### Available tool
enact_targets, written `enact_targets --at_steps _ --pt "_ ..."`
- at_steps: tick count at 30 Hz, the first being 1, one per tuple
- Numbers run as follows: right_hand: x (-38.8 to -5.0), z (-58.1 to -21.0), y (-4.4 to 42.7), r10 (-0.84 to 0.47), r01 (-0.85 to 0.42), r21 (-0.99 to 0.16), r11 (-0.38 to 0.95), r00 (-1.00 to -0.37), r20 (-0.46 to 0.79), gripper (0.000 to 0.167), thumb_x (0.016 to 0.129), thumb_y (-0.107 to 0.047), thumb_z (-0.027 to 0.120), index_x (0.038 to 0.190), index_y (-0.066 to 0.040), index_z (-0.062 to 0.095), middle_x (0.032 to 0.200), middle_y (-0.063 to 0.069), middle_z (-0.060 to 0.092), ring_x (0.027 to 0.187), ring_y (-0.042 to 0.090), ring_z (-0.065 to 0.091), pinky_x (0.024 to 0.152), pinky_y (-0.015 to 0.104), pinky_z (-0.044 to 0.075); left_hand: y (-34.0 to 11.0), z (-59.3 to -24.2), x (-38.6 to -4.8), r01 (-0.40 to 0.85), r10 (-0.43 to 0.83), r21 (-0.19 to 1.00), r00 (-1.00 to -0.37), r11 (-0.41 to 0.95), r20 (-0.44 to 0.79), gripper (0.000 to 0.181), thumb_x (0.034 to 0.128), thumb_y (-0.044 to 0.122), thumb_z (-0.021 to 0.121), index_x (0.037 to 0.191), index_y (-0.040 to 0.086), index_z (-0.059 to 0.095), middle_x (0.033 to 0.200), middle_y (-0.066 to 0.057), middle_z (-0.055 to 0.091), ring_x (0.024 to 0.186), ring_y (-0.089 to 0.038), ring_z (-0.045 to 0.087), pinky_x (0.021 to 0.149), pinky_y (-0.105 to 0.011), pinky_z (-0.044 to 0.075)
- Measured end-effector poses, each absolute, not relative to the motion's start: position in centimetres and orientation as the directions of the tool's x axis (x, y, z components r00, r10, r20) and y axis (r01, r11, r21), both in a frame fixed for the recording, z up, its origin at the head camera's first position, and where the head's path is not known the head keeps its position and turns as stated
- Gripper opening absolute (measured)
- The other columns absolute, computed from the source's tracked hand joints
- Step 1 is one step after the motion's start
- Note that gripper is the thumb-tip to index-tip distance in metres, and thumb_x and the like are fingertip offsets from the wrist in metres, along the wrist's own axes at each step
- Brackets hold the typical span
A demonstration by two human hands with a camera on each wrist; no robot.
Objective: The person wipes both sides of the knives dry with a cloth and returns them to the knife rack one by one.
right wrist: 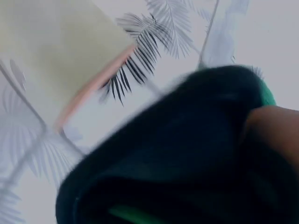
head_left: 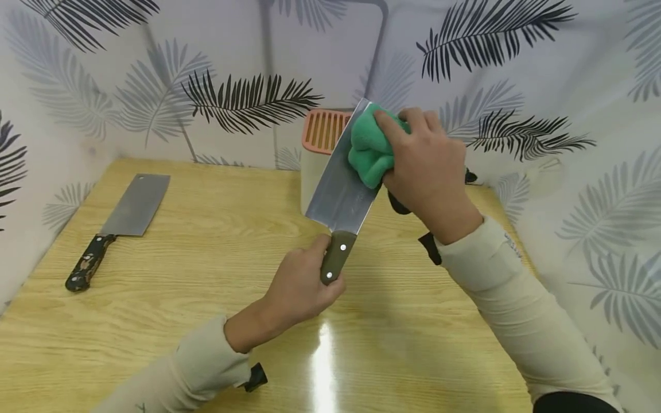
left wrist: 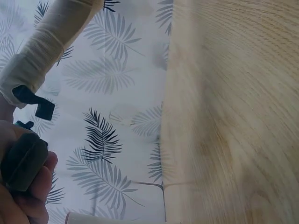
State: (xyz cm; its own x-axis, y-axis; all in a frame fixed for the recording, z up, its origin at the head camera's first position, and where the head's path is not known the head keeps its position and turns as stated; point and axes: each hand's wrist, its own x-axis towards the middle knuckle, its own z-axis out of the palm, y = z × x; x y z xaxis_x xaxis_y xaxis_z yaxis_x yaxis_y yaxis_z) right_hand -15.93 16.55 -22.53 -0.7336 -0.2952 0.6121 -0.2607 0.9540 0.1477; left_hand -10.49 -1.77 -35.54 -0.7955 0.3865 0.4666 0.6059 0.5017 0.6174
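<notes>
In the head view a cleaver with an olive handle is held tilted above the table, its tip up and to the right. The left hand grips its handle; in the left wrist view that hand is curled round the dark handle end. The right hand holds a bunched green cloth against the upper part of the blade. The right wrist view shows the cloth large, dark and blurred, with part of the right hand at its edge.
A second cleaver with a dark patterned handle lies at the table's left. Behind the held blade stands a cream knife block with a slotted pink top. A black object shows partly under the right hand. Leaf-patterned fabric surrounds the wooden table.
</notes>
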Motion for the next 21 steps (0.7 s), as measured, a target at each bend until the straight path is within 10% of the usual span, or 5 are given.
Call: enact_targets --at_steps 21 --pt "-12.7 -26.5 13.8 -0.583 -0.448 0.383 0.807 -0.506 0.635 0.059 0.072 -0.02 0.083 0.128 -0.014 0.067 0.118 0.015 0.068 0.097 0.031 0.064 0.053 0.037 0.057 -1.0 -35.5 -10.8 0.587 0.393 0.687 -0.805 0.428 0.444 0.023 0.0763 0.001 0.066 0.097 0.002 0.055 0.055 0.005 0.045 0.044 -0.002 0.036 0.043 -0.017 0.033"
